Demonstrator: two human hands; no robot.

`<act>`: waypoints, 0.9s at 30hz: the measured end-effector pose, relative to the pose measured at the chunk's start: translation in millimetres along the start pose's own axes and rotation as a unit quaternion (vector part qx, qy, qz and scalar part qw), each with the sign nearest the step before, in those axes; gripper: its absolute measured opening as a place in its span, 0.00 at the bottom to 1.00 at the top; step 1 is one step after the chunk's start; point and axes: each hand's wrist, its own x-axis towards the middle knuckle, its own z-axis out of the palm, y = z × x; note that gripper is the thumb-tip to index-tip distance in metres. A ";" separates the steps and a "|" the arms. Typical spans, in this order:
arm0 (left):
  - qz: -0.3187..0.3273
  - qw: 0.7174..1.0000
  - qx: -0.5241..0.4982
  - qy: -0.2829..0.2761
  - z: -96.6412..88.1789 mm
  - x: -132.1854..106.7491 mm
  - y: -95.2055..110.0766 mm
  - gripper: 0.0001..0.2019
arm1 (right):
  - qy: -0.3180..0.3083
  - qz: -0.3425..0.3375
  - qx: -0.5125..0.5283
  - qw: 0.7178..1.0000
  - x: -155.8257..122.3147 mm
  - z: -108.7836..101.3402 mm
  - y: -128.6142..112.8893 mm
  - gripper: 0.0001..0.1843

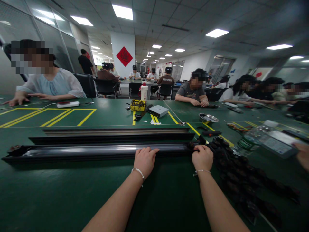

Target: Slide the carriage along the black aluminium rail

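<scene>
A long black channel [77, 158] with a shiny, silvery inner face lies across the table in front of me. My left hand [145, 160] is closed over its near rim, right of the middle, fingers bent over the edge and thumb hidden. At the channel's right end, my right hand [202, 157] is closed around a dark end piece [191, 145], which is mostly covered by the fingers. Another dark end piece [18, 150] sits at the left end. Just right of my right hand spreads a blurred heap of small black parts [238, 175].
Behind the channel lie two more long black strips [111, 139]. Farther back are a yellow box [138, 105] with black cables, a grey box [158, 111] and a metal bowl [208, 118]. A plastic bottle [253, 138] lies rightward; another person's hand [303, 156] reaches in there.
</scene>
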 end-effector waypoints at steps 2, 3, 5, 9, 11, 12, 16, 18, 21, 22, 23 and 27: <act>0.003 1.000 0.002 0.003 0.5 -0.1 -0.4 0.15 | 0.002 0.002 0.000 1.000 -0.5 0.0 0.2 0.13; 0.002 1.000 0.003 0.003 0.7 -0.1 -0.6 0.15 | 0.005 0.003 0.002 1.000 -0.6 0.3 0.5 0.13; 0.004 1.000 0.004 0.003 1.1 -0.2 -1.0 0.15 | 0.012 0.002 0.005 1.000 -0.4 1.6 1.6 0.13; 0.005 1.000 0.005 0.004 2.2 -0.2 -1.7 0.15 | 0.022 0.005 0.009 1.000 0.3 4.2 3.5 0.13; 0.005 1.000 0.006 0.007 2.8 -0.1 -2.2 0.15 | 0.020 0.011 0.009 1.000 0.4 4.3 3.5 0.13; 0.007 1.000 0.006 0.008 3.0 -0.1 -2.4 0.15 | 0.018 0.013 0.008 1.000 0.4 3.9 3.2 0.13; 0.007 1.000 0.007 0.004 2.5 0.2 -2.3 0.15 | 0.011 0.021 0.007 1.000 0.2 1.1 1.1 0.13; 0.003 1.000 0.007 -0.002 1.9 0.4 -1.9 0.15 | 0.008 0.028 0.006 1.000 0.1 0.0 0.4 0.13; 0.001 1.000 0.008 -0.004 1.9 0.5 -1.7 0.15 | 0.005 0.034 0.006 0.999 0.0 -0.5 0.4 0.14; 0.003 1.000 0.008 -0.002 2.2 0.4 -1.8 0.15 | 0.005 0.036 0.006 0.999 0.1 -0.4 0.6 0.14; 0.005 1.000 0.008 0.001 2.4 0.3 -1.9 0.15 | 0.004 0.039 0.006 0.999 0.1 -0.3 0.9 0.14; 0.009 1.000 0.005 0.005 2.4 0.1 -1.9 0.16 | -0.003 0.051 0.015 0.999 0.6 0.2 2.1 0.14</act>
